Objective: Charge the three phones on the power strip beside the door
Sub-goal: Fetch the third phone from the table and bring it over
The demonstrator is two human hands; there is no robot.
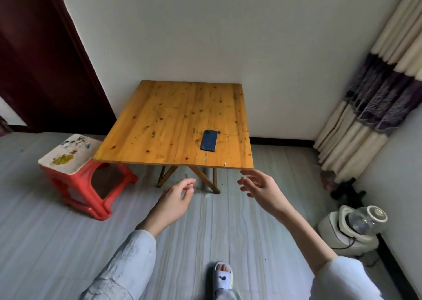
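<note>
One dark blue phone [209, 140] lies face down on the low wooden folding table [159, 121], near its front right part. My left hand [175, 199] hovers in front of the table's near edge, fingers loosely curled and apart, holding nothing. My right hand [258, 185] is raised just below the table's front right corner, fingers spread, empty. Both hands are short of the phone and do not touch it. No power strip, charger or other phone is in view.
A red plastic stool [77, 162] with a painted white top stands left of the table. A dark red door [41, 60] is at the far left. A striped curtain [374, 99] hangs at the right, with a white appliance [351, 229] on the floor below it.
</note>
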